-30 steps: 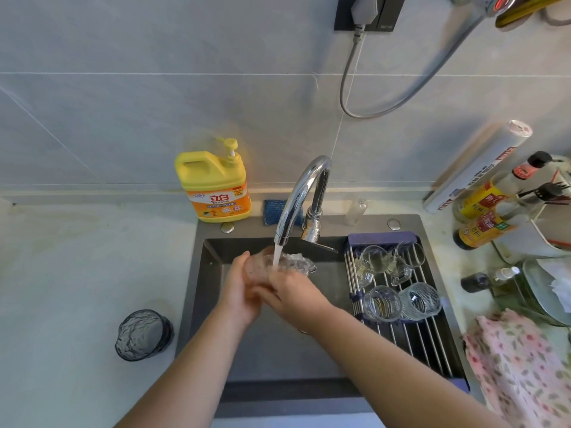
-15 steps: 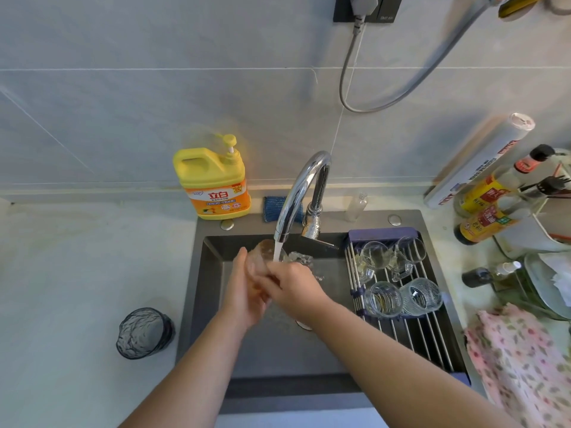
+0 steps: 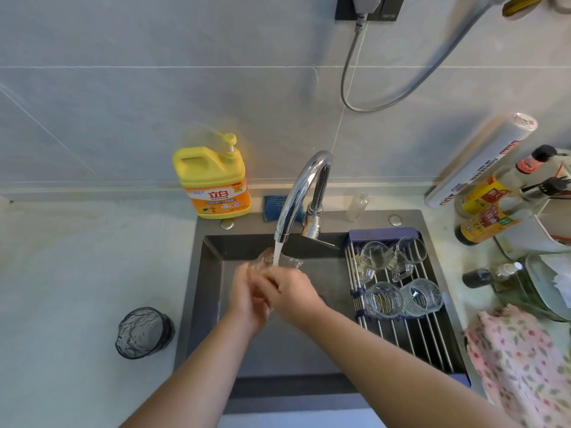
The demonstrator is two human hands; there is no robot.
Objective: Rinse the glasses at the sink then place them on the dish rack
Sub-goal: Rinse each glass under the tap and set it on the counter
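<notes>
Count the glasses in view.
6. Four on the dish rack: two handled glasses at the back, two tumblers in front. One clear glass under the tap, held by the left hand and right hand. One dark glass on the counter left of the sink.

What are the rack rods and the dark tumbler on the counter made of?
Rack rods: likely stainless steel, silvery with bright glints. Tumbler: probably tinted glass, see-through grey with a rippled, glossy surface; plastic cannot be excluded.
</notes>
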